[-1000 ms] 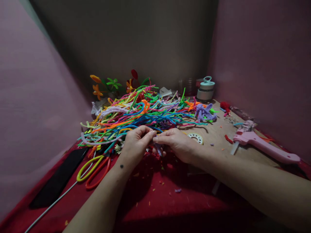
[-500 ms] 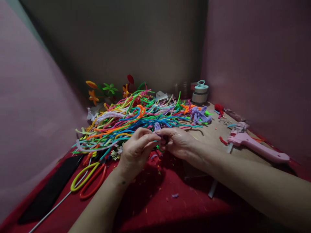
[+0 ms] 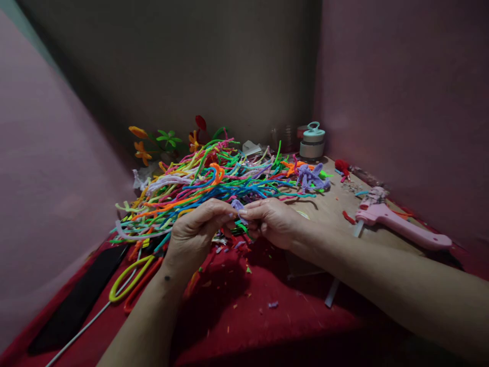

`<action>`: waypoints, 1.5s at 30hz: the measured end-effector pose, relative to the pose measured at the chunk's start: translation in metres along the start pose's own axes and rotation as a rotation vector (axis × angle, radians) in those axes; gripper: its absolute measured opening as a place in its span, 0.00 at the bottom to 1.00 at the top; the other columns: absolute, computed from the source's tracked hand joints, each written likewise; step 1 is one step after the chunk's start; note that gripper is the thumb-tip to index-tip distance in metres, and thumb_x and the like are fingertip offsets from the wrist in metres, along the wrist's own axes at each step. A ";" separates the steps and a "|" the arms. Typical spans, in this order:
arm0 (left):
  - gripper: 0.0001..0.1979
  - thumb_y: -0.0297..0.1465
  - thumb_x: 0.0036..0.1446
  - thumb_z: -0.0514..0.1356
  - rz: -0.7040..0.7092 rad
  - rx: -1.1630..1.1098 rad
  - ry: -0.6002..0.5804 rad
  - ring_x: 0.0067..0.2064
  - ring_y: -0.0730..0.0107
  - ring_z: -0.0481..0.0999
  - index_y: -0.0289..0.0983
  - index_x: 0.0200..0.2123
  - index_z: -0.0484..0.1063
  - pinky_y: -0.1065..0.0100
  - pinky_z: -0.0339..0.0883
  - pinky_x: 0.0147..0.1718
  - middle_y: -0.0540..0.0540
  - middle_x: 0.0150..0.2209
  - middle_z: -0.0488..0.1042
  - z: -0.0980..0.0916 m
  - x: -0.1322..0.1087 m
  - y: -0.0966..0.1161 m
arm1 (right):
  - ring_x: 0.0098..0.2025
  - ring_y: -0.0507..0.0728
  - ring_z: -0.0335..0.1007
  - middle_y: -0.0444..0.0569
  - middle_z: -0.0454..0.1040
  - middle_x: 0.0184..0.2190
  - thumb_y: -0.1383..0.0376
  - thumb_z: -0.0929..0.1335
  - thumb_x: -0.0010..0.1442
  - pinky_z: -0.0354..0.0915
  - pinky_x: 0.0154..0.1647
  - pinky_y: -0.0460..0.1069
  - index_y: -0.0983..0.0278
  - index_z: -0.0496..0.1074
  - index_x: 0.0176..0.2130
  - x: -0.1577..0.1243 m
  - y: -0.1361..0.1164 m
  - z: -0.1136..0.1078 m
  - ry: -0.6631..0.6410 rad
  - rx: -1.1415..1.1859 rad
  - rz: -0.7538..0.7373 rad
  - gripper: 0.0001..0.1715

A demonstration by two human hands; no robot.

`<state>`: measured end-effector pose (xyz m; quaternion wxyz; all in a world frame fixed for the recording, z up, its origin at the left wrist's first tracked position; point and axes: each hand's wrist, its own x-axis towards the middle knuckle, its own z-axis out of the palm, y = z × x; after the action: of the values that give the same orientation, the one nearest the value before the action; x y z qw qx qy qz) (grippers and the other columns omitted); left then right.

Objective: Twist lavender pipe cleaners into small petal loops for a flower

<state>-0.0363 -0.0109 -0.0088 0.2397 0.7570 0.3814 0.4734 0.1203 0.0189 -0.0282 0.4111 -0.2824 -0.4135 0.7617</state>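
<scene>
Between my two hands, in front of the pile, is a small loop of fuzzy purple pipe cleaner (image 3: 237, 205). My right hand (image 3: 275, 220) pinches it with thumb and forefinger. Bent fingers of my left hand (image 3: 200, 227) close at its left side, and their tips meet the purple loop; exactly what they grip is partly hidden. Just behind lies a big heap of many-coloured pipe cleaners (image 3: 183, 188). A purple pipe-cleaner flower (image 3: 311, 177) rests on the heap's right end.
Scissors with yellow and red handles (image 3: 124, 285) and a flat black object (image 3: 78, 300) lie at left. At right, a pink glue gun (image 3: 405, 227) rests on a brown board (image 3: 332, 204). A lidded jar (image 3: 312, 142) stands behind. Scraps litter the red cloth (image 3: 237, 326).
My left hand has shifted left and slightly away from the right. The purple loop has moved a little left and down and now tilts. The whole view has shifted slightly.
</scene>
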 end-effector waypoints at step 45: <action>0.05 0.25 0.56 0.51 0.202 0.661 -0.291 0.29 0.75 0.67 0.37 0.31 0.65 0.74 0.59 0.28 0.49 0.30 0.68 0.008 -0.007 -0.004 | 0.12 0.46 0.53 0.40 0.60 0.08 0.70 0.68 0.42 0.48 0.13 0.44 0.66 0.64 0.14 0.001 0.005 0.000 0.189 -0.486 -0.030 0.10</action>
<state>-0.0320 -0.0141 -0.0192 -0.0138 0.8867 0.3988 0.2334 0.1174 0.0180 -0.0328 0.3794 -0.4365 -0.5483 0.6041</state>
